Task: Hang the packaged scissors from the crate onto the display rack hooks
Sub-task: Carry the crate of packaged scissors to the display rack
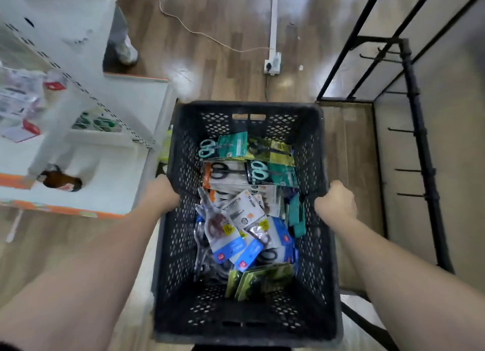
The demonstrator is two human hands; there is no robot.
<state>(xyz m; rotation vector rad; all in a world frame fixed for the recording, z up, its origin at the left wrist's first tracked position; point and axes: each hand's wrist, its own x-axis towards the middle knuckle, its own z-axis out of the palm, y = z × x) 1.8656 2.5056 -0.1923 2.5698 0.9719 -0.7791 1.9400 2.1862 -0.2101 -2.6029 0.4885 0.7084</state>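
Note:
A black perforated crate [183, 245] fills the middle of the view, held above the wooden floor. Inside lie several packaged scissors [249, 206] in teal, yellow-green, blue and white cards, heaped loosely. My left hand [162, 193] grips the crate's left rim, fingers hidden over the edge. My right hand [337, 201] grips the right rim in a fist. The black display rack [417, 140] with its bare hooks [400, 130] stands to the right of the crate.
A white shelving unit [86, 119] with orange trim stands at the left, holding packaged goods and a brown bottle [61, 180]. A power strip [273, 64] and cable lie on the floor ahead. Someone's shoe [126, 50] shows at the far left.

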